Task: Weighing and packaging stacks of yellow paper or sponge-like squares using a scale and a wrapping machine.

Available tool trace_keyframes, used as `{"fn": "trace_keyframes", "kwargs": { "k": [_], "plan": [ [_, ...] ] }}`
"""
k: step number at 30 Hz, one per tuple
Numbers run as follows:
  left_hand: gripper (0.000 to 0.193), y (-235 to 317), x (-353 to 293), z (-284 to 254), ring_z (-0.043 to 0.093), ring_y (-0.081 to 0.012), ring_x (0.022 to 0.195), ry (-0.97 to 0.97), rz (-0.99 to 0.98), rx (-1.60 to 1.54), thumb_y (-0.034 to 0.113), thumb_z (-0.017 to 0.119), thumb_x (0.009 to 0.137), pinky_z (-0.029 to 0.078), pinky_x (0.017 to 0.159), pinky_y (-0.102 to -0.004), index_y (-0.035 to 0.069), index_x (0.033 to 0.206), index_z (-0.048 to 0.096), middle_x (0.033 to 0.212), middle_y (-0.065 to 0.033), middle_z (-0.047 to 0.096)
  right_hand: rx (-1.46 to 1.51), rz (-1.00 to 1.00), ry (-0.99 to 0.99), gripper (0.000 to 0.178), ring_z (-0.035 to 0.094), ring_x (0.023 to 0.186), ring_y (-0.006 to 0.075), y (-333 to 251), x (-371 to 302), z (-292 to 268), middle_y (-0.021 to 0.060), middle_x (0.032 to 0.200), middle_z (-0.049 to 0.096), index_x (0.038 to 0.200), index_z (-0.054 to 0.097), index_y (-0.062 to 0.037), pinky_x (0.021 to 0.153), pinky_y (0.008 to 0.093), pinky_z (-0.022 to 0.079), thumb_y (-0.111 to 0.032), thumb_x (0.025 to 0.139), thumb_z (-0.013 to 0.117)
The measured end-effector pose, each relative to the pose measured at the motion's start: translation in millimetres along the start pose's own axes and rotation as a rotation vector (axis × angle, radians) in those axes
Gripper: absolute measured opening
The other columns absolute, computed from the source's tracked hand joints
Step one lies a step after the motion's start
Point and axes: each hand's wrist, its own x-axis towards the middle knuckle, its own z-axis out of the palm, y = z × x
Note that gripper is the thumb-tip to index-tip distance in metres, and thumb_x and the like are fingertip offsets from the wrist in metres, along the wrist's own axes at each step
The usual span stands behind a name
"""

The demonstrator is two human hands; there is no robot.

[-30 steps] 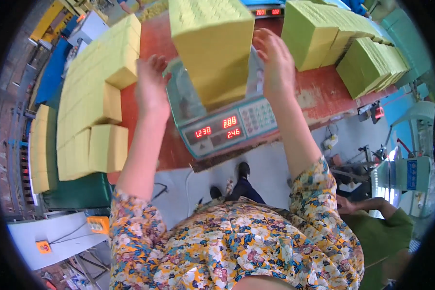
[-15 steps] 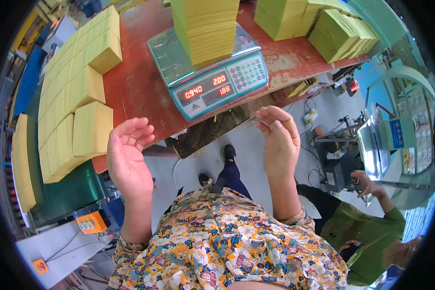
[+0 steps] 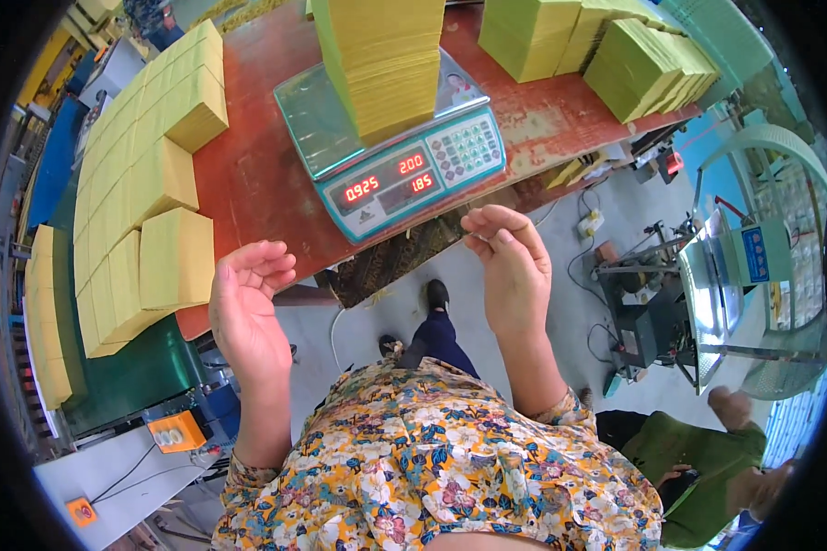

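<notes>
A tall stack of yellow paper stands on the pan of a teal digital scale, whose red display is lit. My left hand hangs in the air by the table's front edge, palm turned inward, fingers loosely curled and apart, holding nothing. Its nearest thing is a yellow paper block at the table's left corner. My right hand is raised in front of the scale's right side, also without anything in it, its fingers bent toward the left hand. Neither hand touches the scale or the stack.
Rows of yellow paper blocks line the left of the red table, beside a green surface. More yellow stacks stand at the back right. A person in green is at lower right, near a metal machine.
My right hand has shifted slightly left, and the left hand a little lower. The digits on the scale's display differ. The other person's arm has dropped.
</notes>
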Motion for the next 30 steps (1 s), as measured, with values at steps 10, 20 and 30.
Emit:
{"fn": "trace_keyframes", "kwargs": {
  "k": [10,20,30],
  "plan": [
    [0.030,3,76,72,0.064,-0.0211,0.092,-0.035,0.141,0.111,0.021,0.042,0.102,0.051,0.084,-0.0334,-0.003,0.106,0.060,0.106,-0.0159,0.065,-0.051,0.044,-0.005,0.024,0.061,0.106,0.0243,-13,79,-30,0.0140,0.108,0.065,0.112,0.060,0.0027,0.091,0.0372,0.047,-0.007,0.093,0.048],
    [0.023,67,178,167,0.062,-0.0225,0.101,-0.156,0.822,0.907,-0.003,0.068,0.082,0.048,0.090,-0.0312,0.000,0.104,0.064,0.115,-0.0125,0.064,-0.009,0.158,-0.203,0.019,0.064,0.099,0.0224,-50,163,-26,0.0133,0.101,0.068,0.105,0.063,0.0016,0.086,0.0349,0.050,-0.007,0.093,0.051],
    [0.019,72,221,177,0.063,-0.0244,0.093,-0.266,0.693,1.101,-0.001,0.074,0.074,0.050,0.079,-0.0333,0.002,0.092,0.067,0.100,-0.0102,0.068,0.042,0.302,-0.346,0.018,0.064,0.095,0.0172,-45,198,-31,0.0106,0.100,0.069,0.103,0.066,0.0016,0.086,0.0326,0.049,-0.004,0.093,0.052]
  ]
}}
